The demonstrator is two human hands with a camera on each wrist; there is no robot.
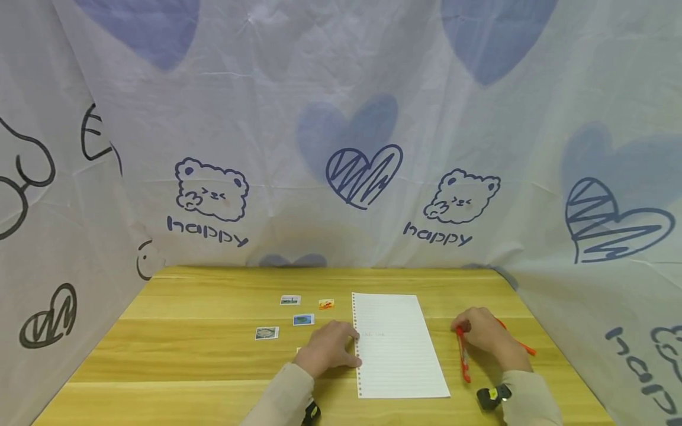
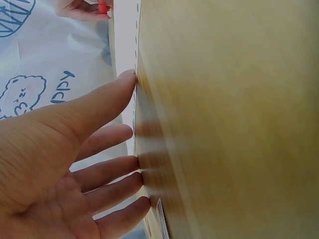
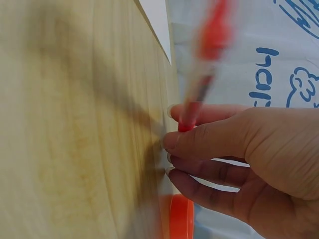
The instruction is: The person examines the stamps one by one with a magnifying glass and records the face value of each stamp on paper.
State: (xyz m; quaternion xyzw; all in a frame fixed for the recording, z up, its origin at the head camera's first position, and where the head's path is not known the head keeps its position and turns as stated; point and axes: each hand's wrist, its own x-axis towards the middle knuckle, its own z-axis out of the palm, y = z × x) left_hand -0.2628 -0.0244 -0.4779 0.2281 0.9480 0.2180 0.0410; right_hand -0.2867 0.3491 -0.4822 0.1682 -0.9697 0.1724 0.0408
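A white lined sheet (image 1: 399,355) with holes down its left edge lies on the table, bearing a short faint line of writing. My left hand (image 1: 329,348) rests at that edge, its thumb and fingers spread and nearly straight; the left wrist view shows nothing gripped in the left hand (image 2: 75,144). To the right of the sheet, my right hand (image 1: 485,332) pinches a red pen with a clear barrel (image 1: 462,355) between thumb and forefinger. In the right wrist view the pen (image 3: 199,89) is blurred and sticks up from the right hand (image 3: 239,154).
Several small stamp-like pictures, one of them blue (image 1: 303,319), lie left of the sheet; another is partly hidden by the left hand. An orange-red object (image 1: 524,348) lies beyond the right hand, partly covered. A printed white cloth (image 1: 288,148) hangs around the wooden table (image 1: 176,349).
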